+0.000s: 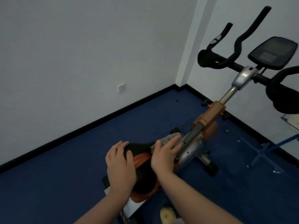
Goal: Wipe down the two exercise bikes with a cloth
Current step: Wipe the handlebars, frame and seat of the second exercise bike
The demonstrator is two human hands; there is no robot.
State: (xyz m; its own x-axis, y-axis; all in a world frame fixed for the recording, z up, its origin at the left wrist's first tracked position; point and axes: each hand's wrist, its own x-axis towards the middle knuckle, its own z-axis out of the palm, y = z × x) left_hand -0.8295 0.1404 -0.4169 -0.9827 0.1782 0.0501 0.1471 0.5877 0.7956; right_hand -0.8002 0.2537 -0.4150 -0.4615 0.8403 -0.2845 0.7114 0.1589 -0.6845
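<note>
Down at the far left, a white wall (64,46) meets the blue floor (48,183) along a black skirting strip, with a pale wall socket (121,87) set low on the wall. Next comes the left hand (120,165), laid over the rear of the black saddle (139,147) with its fingers (124,145) bent over the saddle's edge, gripping it. Beside it, the right hand (163,155) lies with straight fingers pressed flat on a grey cloth (169,138) at the saddle's nose, so only a crumpled part of the cloth shows past the fingertips. Below the saddle, orange parts of the exercise bike (208,120) are mostly hidden by the hands and forearms. Farther right, a silver and orange post rises toward the black handlebars (239,44) and a dark console (273,52), whose screen is too blurred to read. At the right edge one handlebar pad is cut off, as is a blue metal frame (267,149) on the floor. Only this one bike is visible.
</note>
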